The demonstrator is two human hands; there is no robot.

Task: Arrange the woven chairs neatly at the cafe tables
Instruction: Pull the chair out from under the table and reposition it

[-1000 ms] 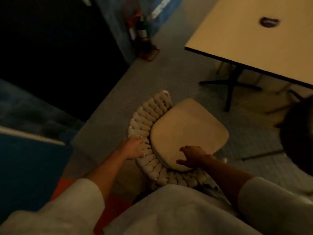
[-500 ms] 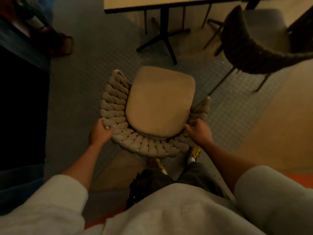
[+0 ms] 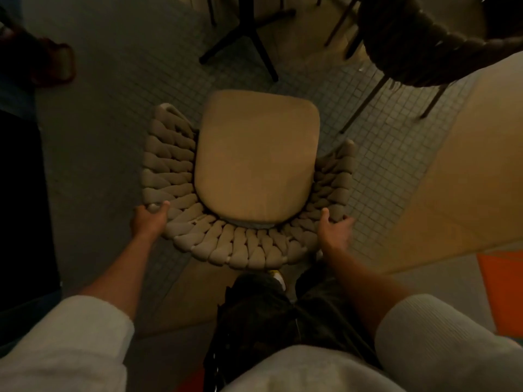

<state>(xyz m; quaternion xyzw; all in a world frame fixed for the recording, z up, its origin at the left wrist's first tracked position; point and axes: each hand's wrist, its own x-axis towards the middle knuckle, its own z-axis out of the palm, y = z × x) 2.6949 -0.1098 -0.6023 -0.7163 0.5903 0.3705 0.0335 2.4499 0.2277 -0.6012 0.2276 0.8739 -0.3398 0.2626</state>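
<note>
A: Looking straight down from head height, what is in front of the person?

B: A beige chair with a thick braided woven backrest (image 3: 226, 244) and a smooth tan seat cushion (image 3: 256, 159) stands on a grey floor of small square tiles (image 3: 376, 154). The curved backrest is nearest the person, and the open front of the seat faces away, towards the black cross-shaped table base (image 3: 246, 32) at the top of the view.

A: What are the hands doing?

B: The left hand (image 3: 148, 222) grasps the left rear corner of the woven backrest, thumb on top of the weave and fingers curled under its edge. The right hand (image 3: 335, 230) grips the right rear corner the same way, thumb up against the braid. Both forearms are bare, with pale sleeves pushed up.

A: Anything else nearby?

B: A second, darker woven chair on thin black legs (image 3: 418, 43) stands at the upper right, near the table base and well apart from the beige chair. The person's dark trousers and a yellow-and-white shoe (image 3: 278, 278) show just behind the backrest
</note>
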